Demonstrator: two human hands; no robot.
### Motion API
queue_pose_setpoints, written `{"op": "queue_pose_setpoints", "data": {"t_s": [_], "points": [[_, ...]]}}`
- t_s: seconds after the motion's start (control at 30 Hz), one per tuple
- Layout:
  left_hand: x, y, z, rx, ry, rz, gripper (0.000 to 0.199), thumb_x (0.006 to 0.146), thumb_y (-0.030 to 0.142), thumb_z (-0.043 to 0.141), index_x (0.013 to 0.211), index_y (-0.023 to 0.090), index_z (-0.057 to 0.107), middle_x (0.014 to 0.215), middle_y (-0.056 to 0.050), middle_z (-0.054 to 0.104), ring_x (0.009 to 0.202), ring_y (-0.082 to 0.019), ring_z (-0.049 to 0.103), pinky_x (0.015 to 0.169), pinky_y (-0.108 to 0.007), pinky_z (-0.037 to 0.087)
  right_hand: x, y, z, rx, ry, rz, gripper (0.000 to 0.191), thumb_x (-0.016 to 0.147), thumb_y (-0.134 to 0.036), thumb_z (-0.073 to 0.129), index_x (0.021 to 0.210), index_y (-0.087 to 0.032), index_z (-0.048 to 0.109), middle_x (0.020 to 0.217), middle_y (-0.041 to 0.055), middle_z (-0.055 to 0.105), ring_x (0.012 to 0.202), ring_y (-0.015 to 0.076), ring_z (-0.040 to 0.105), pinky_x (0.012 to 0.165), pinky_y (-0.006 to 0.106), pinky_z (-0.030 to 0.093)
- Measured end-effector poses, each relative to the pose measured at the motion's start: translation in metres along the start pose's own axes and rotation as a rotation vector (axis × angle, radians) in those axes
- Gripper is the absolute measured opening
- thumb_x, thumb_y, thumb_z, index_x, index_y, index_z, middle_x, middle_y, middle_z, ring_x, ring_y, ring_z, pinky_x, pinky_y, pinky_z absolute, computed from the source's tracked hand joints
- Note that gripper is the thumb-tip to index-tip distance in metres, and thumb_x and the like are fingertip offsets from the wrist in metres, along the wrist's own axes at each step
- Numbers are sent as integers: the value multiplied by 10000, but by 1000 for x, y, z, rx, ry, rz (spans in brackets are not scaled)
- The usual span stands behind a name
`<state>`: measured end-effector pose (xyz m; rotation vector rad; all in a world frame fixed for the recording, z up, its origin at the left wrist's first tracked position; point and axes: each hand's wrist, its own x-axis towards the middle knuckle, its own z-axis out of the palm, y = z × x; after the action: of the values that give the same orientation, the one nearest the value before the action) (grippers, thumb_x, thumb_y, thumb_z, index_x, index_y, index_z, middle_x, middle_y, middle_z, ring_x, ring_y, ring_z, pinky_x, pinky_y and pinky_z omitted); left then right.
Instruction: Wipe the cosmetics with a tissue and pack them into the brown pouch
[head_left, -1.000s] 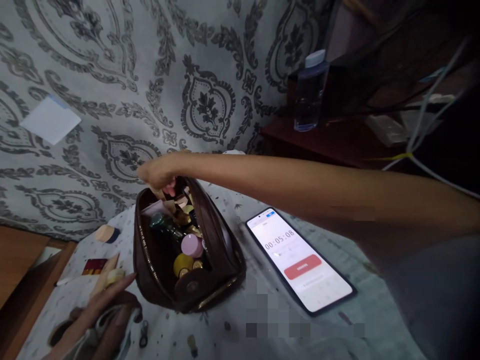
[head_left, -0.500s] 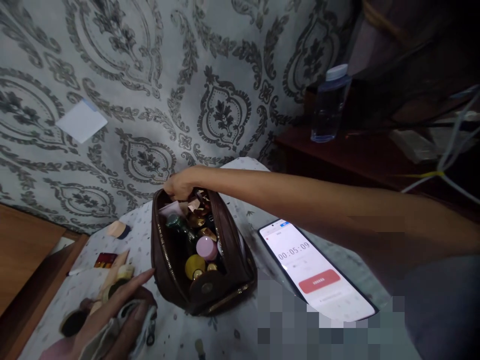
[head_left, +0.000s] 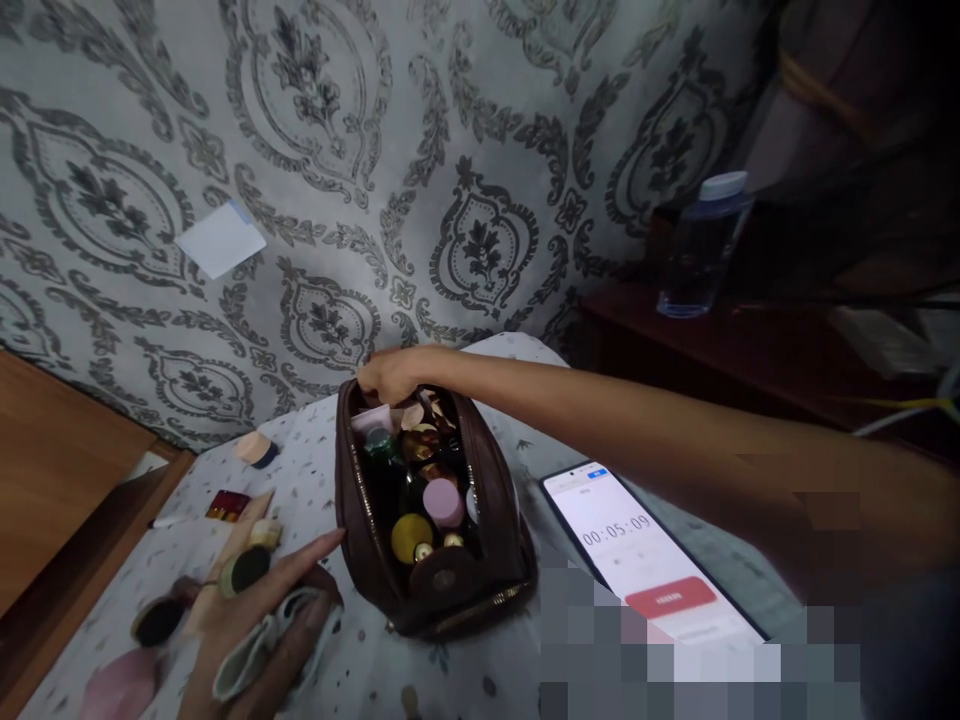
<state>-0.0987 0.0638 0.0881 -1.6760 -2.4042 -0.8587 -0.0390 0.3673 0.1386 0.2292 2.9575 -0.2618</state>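
Observation:
A dark brown zip bag stands open, packed with small bottles and jars, among them a pink-lidded jar, a yellow lid and a green item. My right hand grips the bag's far rim; its fingertips are partly hidden. At the lower left, my left hand holds a crumpled pale cloth between its fingers, its index finger stretched to the bag's left side.
Several cosmetics lie left, including a round black-topped jar, a red item and a beige-and-dark jar. A phone showing a timer lies right. A bottle stands on a dark red table.
The view has shifted, so the bag and both hands appear further right. More of a pink object shows at the lower left. Both hands keep nearly the same places at the bag.

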Motion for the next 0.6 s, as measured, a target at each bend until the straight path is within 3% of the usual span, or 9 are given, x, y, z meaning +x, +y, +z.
{"op": "queue_pose_setpoints", "data": {"t_s": [0.2,0.4,0.6], "points": [[-1,-9,-2,-78,-153,-84,460,858,554,570,1262,364,677,1025,-33,768,993,-253,721,821,-337,619,-4,-1,-2,-25,-21,11,358,732,-77,601,1073,-84,713,976,85,726,778,184,644,644,259,445],[9,-10,-7,-103,-229,-26,451,856,529,594,1255,339,688,1074,-32,771,950,-246,731,775,-294,619,-11,-7,-5,-74,10,46,331,756,-76,617,1070,-78,720,996,100,726,811,180,635,668,250,443],[3,7,-3,-239,-89,-113,435,823,614,587,1100,321,752,853,-15,762,809,-225,711,723,-284,585,-15,-8,-8,-18,52,110,263,761,-51,607,994,-56,729,934,108,717,764,177,620,643,259,435]]}}
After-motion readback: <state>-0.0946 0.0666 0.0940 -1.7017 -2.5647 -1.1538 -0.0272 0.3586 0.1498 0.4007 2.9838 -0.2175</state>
